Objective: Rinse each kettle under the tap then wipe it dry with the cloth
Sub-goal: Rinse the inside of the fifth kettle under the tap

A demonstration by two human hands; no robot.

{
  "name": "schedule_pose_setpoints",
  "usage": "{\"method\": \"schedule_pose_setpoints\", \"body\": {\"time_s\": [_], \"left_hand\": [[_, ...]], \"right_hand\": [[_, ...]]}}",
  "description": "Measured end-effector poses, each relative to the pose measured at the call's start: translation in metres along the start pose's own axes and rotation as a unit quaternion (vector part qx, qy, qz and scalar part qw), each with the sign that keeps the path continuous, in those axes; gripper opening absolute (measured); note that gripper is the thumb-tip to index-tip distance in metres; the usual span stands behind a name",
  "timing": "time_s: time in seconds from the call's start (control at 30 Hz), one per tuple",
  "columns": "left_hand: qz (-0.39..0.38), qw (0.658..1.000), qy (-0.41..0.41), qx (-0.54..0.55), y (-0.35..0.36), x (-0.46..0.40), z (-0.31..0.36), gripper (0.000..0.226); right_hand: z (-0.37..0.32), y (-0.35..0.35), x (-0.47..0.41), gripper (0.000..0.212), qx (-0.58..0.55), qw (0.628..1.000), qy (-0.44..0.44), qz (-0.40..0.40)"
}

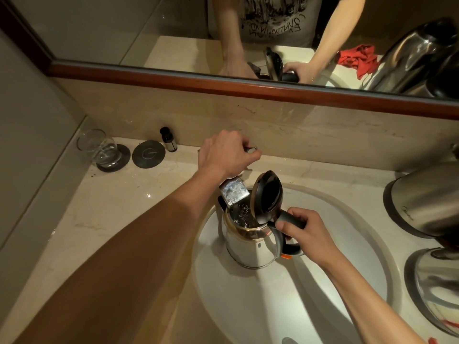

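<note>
A steel kettle [250, 247] with a black lid [269, 197] flipped up stands upright in the white sink [347, 256], under the tap spout [233, 193]. Water runs from the spout into the kettle's mouth. My right hand [301, 230] is wrapped around the kettle's black handle. My left hand [226, 153] is closed over the tap handle behind the sink. Two more steel kettles [422, 202] [437, 286] stand on the counter at the right. The red cloth [357, 59] shows in the mirror, and a red scrap lies at the bottom right edge.
A glass [99, 147] on a dark coaster, a second coaster [148, 153] and a small dark bottle [168, 139] sit at the back left of the marble counter. A wood-framed mirror [223, 88] runs above the backsplash.
</note>
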State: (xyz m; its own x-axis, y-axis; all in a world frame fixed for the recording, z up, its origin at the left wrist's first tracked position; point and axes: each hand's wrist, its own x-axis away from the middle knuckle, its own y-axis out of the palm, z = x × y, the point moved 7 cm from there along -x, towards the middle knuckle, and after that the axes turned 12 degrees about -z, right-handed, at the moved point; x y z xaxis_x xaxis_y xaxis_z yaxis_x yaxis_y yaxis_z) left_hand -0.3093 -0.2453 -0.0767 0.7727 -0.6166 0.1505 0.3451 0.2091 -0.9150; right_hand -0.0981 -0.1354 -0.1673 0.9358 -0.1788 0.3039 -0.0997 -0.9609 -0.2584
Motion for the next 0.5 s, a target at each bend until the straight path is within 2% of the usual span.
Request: {"method": "schedule_pose_setpoints", "body": {"time_s": [0.27, 0.5], "left_hand": [[-0.002, 1.000, 0.002, -0.004, -0.0002, 0.0003, 0.0008, 0.040], [0.002, 1.000, -0.002, -0.003, -0.0005, 0.0003, 0.0004, 0.045]], "right_hand": [[0.0018, -0.0004, -0.0001, 0.049, -0.003, 1.000, 0.000, 0.003], [0.0013, -0.0013, -0.0009, 0.058, -0.006, 1.000, -0.008, 0.001]]}}
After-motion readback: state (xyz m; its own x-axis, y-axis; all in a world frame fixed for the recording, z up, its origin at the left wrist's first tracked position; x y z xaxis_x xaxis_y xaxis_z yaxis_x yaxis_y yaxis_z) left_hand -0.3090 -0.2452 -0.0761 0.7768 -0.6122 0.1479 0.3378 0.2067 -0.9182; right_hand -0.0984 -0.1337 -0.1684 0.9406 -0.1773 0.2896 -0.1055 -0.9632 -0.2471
